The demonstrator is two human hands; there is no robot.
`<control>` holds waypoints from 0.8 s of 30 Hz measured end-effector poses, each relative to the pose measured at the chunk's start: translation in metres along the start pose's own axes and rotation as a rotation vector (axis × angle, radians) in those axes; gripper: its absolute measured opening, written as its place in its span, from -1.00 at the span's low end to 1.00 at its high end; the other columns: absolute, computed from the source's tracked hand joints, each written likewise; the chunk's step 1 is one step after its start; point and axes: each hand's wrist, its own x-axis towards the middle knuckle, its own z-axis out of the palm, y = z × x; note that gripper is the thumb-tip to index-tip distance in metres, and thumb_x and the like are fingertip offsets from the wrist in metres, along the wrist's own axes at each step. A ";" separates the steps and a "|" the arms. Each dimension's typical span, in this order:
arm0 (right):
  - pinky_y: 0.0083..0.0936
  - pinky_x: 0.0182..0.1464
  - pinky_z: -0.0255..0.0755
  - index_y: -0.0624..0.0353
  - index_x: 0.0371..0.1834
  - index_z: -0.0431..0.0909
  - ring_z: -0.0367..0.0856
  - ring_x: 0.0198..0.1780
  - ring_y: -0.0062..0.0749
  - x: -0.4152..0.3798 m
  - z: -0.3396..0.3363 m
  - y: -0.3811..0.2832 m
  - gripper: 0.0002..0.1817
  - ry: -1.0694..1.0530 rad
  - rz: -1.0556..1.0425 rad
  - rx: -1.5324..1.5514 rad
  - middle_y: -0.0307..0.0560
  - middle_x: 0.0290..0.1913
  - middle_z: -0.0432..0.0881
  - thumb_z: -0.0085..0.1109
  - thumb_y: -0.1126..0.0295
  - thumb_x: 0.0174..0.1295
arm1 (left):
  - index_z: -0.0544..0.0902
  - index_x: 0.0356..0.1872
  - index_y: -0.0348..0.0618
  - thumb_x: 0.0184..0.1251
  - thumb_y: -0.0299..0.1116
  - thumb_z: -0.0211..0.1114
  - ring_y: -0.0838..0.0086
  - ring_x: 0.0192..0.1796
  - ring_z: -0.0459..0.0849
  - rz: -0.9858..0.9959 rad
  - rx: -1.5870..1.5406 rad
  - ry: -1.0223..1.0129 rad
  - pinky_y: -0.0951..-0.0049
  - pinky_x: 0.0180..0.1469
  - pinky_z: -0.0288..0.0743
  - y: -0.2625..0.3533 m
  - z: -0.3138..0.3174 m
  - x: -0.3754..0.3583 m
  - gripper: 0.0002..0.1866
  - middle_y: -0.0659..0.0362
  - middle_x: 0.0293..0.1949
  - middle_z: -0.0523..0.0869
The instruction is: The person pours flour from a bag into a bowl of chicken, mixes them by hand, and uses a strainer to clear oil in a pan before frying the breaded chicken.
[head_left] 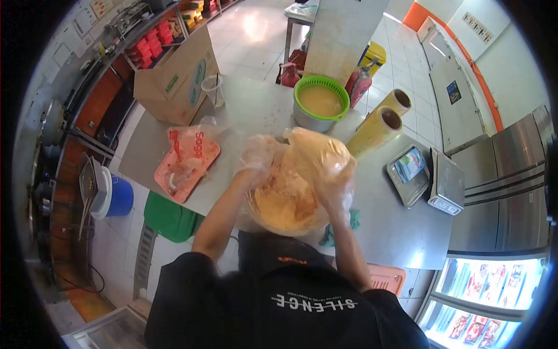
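A wide bowl (286, 224) stands at the table's near edge in front of me, with pale orange powder (285, 195) and lumpy pieces inside. My right hand (340, 181), in a clear plastic glove, grips a clear plastic bag (321, 152) of pale orange powder at the bowl's far right side. The bag leans over the bowl, and its mouth is hard to make out. At the bowl's far left rim is my left hand (257, 154), also gloved. Its fingers look curled in, but the loose glove hides what they hold.
A pink tray (164, 177) with plastic bags and a cardboard box (180, 81) are on the left. Beyond the bowl stands a green-rimmed basin (299, 81) of cloudy liquid. Film rolls (378, 129), a metal tray (415, 195) and a scale (447, 180) are on the right.
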 end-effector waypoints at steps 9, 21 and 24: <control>-0.05 0.20 0.55 0.22 0.37 0.37 0.69 0.19 0.20 -0.023 -0.021 0.008 -0.18 0.136 0.010 0.026 0.30 0.15 0.68 0.58 0.11 0.13 | 0.83 -0.12 -0.10 0.40 -0.23 0.27 0.14 -0.13 0.77 -0.089 -0.077 0.038 0.20 -0.03 0.60 0.034 0.000 -0.001 -0.75 -0.01 -0.20 0.83; -0.09 0.21 0.55 0.17 0.38 0.37 0.69 0.17 0.18 -0.051 -0.036 0.028 -0.16 0.238 0.093 -0.085 0.24 0.16 0.69 0.62 0.12 0.10 | 0.79 -0.10 -0.09 0.38 -0.17 0.28 0.12 0.07 0.73 0.240 -0.031 -0.016 0.17 0.17 0.56 0.002 0.065 0.000 -0.72 -0.02 -0.06 0.78; -0.12 0.25 0.52 0.18 0.39 0.36 0.66 0.22 0.15 -0.037 -0.013 0.020 -0.18 0.283 -0.024 0.097 0.23 0.20 0.67 0.59 0.14 0.13 | 0.80 -0.11 -0.09 0.38 -0.16 0.28 0.13 0.07 0.73 0.109 -0.034 0.048 0.18 0.16 0.56 0.002 0.040 0.005 -0.72 -0.02 -0.04 0.79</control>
